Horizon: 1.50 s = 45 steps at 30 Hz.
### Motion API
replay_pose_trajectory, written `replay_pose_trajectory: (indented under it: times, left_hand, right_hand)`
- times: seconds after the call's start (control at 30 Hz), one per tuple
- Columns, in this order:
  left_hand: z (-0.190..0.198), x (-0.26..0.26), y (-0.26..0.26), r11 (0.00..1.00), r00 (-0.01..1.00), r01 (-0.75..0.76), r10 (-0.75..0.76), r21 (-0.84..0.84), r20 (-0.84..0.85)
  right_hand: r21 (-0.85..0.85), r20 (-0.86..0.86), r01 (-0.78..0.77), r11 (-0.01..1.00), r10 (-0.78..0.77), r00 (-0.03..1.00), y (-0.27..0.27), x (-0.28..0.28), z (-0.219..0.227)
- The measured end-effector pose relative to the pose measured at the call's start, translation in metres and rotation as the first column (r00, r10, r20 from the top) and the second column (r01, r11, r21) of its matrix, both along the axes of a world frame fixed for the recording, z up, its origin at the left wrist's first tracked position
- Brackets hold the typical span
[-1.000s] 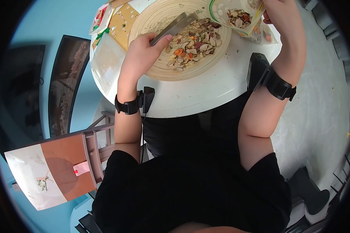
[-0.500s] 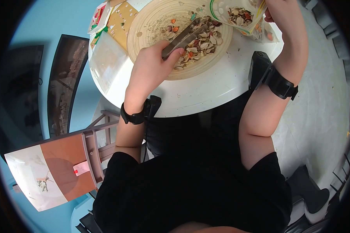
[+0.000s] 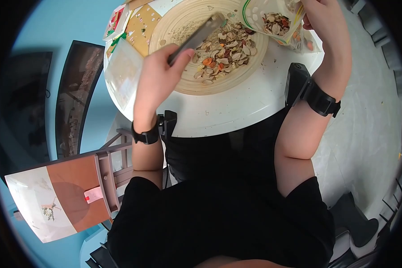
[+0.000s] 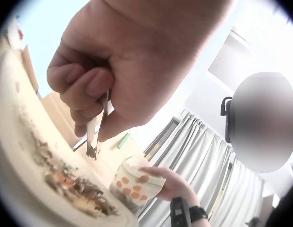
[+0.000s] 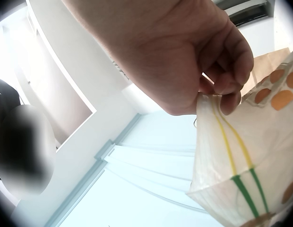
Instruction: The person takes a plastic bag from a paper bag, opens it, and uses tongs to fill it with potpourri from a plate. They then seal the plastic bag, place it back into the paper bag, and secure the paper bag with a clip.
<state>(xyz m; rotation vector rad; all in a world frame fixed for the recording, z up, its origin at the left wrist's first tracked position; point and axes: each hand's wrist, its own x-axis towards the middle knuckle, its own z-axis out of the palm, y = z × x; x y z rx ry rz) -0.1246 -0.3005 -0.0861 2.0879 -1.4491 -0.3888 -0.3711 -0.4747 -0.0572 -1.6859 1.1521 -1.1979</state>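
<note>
My left hand (image 3: 158, 78) grips metal tongs (image 3: 198, 36) over a round pale wooden plate (image 3: 165, 67). In the left wrist view the arms of the tongs (image 4: 92, 132) lie close together, with a small dark bit at their tips. A heap of dried slices and chips (image 3: 230, 56), mostly tan with some orange and dark red ones, covers the plate's right half. Beyond its right rim, my right hand (image 3: 324, 18) pinches the edge of a clear zip bag (image 5: 217, 156) with orange dots and a green and yellow seal. The bag gapes, and similar dried pieces (image 3: 276, 23) lie inside.
Left of the plate lie a clear plastic bag (image 3: 124, 67), a speckled tan sheet (image 3: 143, 29) and a small box (image 3: 116, 21) with red contents. The round white table (image 3: 228, 114) ends just before my lap. Crumbs are scattered right of the plate.
The left hand moved right and toward me with the tongs spread over the heap, then back left; the tongs' arms are now together. The right hand and bag have hardly moved.
</note>
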Motion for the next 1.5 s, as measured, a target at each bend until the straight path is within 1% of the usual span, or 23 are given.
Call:
replay_pose_trajectory:
  times: [0.07, 0.1, 0.17, 0.2, 0.3, 0.37, 0.4, 0.43, 0.5, 0.53, 0.6, 0.63, 0.67, 0.83, 0.9, 0.97, 1.0, 1.1, 1.17, 1.27, 1.4, 1.5]
  left_hand:
    - [0.015, 0.002, 0.003, 0.997, 0.999, -0.004, 0.001, -0.075, -0.036]
    - [0.023, -0.002, 0.002, 0.993, 0.998, 0.035, -0.039, -0.117, -0.039]
    - [0.04, -0.015, -0.002, 0.973, 0.992, 0.106, -0.116, -0.204, -0.038]
    - [0.046, -0.022, -0.005, 0.976, 0.991, 0.116, -0.125, -0.183, -0.038]
    - [0.049, -0.039, -0.015, 0.962, 0.981, 0.186, -0.195, -0.198, -0.024]
    - [0.051, -0.036, -0.011, 0.981, 0.992, 0.099, -0.111, -0.168, -0.064]
    - [0.048, -0.026, -0.006, 0.989, 0.995, 0.049, -0.061, -0.139, -0.083]
    - [0.044, -0.015, 0.001, 0.994, 0.995, -0.002, -0.009, -0.108, -0.1]
    - [0.026, 0.01, 0.018, 0.99, 0.99, -0.135, 0.136, 0.031, -0.037]
    - [0.016, 0.017, 0.024, 0.974, 0.979, -0.203, 0.204, 0.097, -0.001]
    - [0.002, 0.019, 0.032, 0.967, 0.976, -0.214, 0.205, 0.138, 0.072]
    - [-0.003, 0.02, 0.034, 0.963, 0.973, -0.219, 0.204, 0.155, 0.108]
    - [-0.006, 0.021, 0.034, 0.96, 0.981, -0.195, 0.188, 0.2, 0.056]
    - [-0.006, 0.007, 0.037, 0.962, 0.989, -0.107, 0.128, 0.252, -0.069]
    - [-0.007, 0.003, 0.038, 0.965, 0.993, -0.055, 0.08, 0.256, -0.086]
    - [-0.006, -0.003, 0.039, 0.966, 0.996, -0.007, 0.029, 0.26, -0.081]
    - [-0.004, -0.009, 0.039, 0.967, 0.999, -0.005, 0.016, 0.254, -0.042]
    - [0.005, -0.024, 0.039, 0.969, 0.998, -0.006, -0.01, 0.245, 0.061]
    - [0.007, -0.028, 0.039, 0.968, 0.995, -0.007, -0.019, 0.251, 0.103]
    - [-0.002, -0.024, 0.039, 0.978, 0.99, -0.005, -0.024, 0.209, 0.135]
    - [-0.005, -0.021, 0.039, 0.981, 0.995, -0.017, -0.003, 0.195, 0.102]
    - [-0.006, -0.019, 0.037, 0.983, 0.997, -0.022, 0.009, 0.182, 0.076]
  right_hand:
    - [0.028, 0.001, 0.002, 1.0, -0.002, 1.0, -0.003, 0.0, 0.0]
    - [0.05, 0.001, 0.001, 0.999, -0.001, 1.0, -0.003, 0.0, 0.0]
    - [0.037, 0.005, 0.001, 0.999, -0.001, 1.0, -0.001, 0.002, 0.0]
    - [0.03, 0.008, 0.001, 1.0, -0.001, 1.0, 0.0, 0.004, 0.001]
    - [0.031, 0.004, 0.013, 0.999, -0.013, 1.0, 0.004, 0.006, 0.004]
    - [0.031, 0.009, 0.004, 1.0, -0.004, 1.0, 0.001, 0.002, 0.003]
    - [0.034, 0.012, 0.0, 0.999, 0.0, 1.0, -0.001, 0.001, 0.002]
    - [0.07, -0.007, 0.04, 0.997, -0.039, 0.999, -0.001, 0.001, 0.005]
    - [0.136, -0.053, 0.123, 0.983, -0.116, 0.992, 0.001, 0.004, 0.014]
    - [0.095, -0.029, 0.093, 0.991, -0.091, 0.995, -0.002, 0.0, 0.009]
    - [0.008, 0.013, 0.021, 1.0, -0.021, 1.0, -0.005, -0.005, -0.004]
    - [-0.006, 0.006, 0.004, 1.0, -0.004, 1.0, -0.006, -0.006, -0.006]
    - [-0.019, -0.002, -0.011, 1.0, 0.011, 1.0, -0.005, -0.006, -0.005]
    - [-0.001, -0.003, 0.02, 1.0, -0.02, 1.0, -0.005, -0.006, -0.004]
    - [-0.005, -0.004, 0.041, 0.999, -0.041, 0.999, -0.004, -0.005, -0.004]
    - [0.087, -0.053, 0.077, 0.993, -0.072, 0.996, -0.002, -0.001, 0.008]
    - [0.132, -0.078, 0.094, 0.987, -0.084, 0.993, -0.001, 0.001, 0.012]
    - [0.018, -0.007, 0.012, 1.0, -0.011, 1.0, -0.004, -0.003, -0.003]
    - [-0.022, -0.008, -0.001, 1.0, 0.001, 1.0, -0.005, -0.003, -0.006]
    - [-0.016, -0.009, 0.004, 1.0, -0.004, 1.0, -0.004, -0.002, -0.005]
    - [0.006, -0.041, 0.022, 1.0, -0.022, 0.999, -0.002, -0.001, -0.002]
    - [-0.014, -0.017, 0.016, 1.0, -0.016, 1.0, -0.001, 0.001, -0.002]
